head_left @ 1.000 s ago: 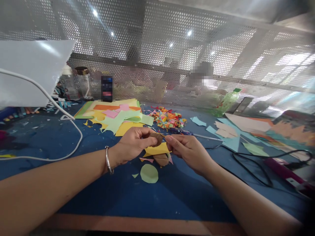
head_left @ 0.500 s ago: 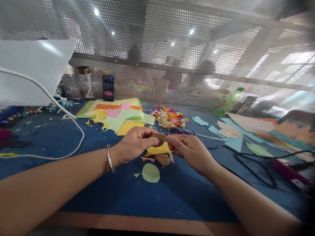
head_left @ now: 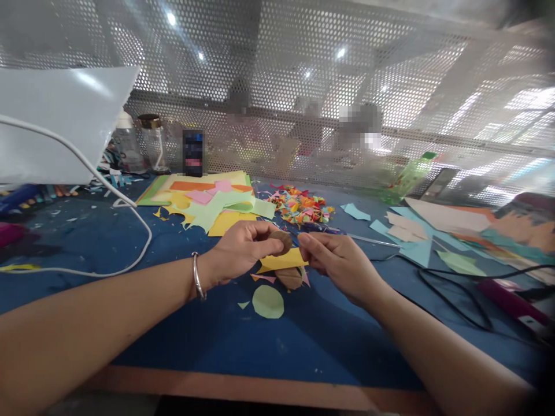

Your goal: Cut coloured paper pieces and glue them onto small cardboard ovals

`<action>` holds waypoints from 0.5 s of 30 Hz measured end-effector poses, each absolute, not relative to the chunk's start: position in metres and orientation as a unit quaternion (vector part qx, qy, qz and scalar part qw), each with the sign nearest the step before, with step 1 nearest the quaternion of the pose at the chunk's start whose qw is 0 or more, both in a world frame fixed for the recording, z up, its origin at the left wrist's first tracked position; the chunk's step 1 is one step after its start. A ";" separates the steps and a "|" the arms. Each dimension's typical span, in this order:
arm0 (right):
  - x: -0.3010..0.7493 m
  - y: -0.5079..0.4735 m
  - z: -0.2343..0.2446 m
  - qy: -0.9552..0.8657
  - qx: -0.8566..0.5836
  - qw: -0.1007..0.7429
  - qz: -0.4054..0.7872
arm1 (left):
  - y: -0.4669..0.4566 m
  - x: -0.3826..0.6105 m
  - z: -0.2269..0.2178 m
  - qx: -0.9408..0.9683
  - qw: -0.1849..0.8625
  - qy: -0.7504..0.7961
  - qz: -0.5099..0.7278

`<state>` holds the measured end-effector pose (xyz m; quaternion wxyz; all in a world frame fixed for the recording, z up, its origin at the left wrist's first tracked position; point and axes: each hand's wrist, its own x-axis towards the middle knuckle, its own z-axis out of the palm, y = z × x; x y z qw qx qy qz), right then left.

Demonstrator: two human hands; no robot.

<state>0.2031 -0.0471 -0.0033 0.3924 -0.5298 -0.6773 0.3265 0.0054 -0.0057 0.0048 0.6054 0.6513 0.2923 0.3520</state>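
My left hand [head_left: 240, 249] pinches a small brown paper piece [head_left: 281, 239] between thumb and fingers, just above the blue table [head_left: 87, 242]. My right hand [head_left: 338, 263] is closed in a pinch at the piece's right edge, fingertips touching it. Under the hands lie a yellow paper scrap [head_left: 284, 260], another brown piece [head_left: 289, 278], pink slivers and a light green paper circle [head_left: 267, 301].
A stack of coloured paper sheets [head_left: 208, 199] and a heap of tiny paper cuttings [head_left: 301, 209] lie beyond the hands. Scissors [head_left: 355, 236] rest to the right, near pale blue and beige cut-outs [head_left: 407, 231]. A white cable [head_left: 108, 202] loops at left, black cables [head_left: 451, 294] at right. Jars [head_left: 151, 144] stand by the mesh wall.
Both hands stay pinched on the brown piece; they and the whole scene have shifted slightly right in view as the camera moved.
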 end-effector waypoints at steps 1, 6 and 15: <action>0.203 -0.047 -0.003 -0.673 -0.531 0.398 0.328 | -0.006 0.005 0.006 0.652 0.604 0.290 0.355; 0.203 -0.048 -0.002 -0.662 -0.536 0.406 0.330 | -0.003 0.005 0.006 0.647 0.606 0.280 0.368; 0.204 -0.047 -0.004 -0.684 -0.538 0.393 0.297 | -0.002 0.005 0.003 0.651 0.614 0.264 0.359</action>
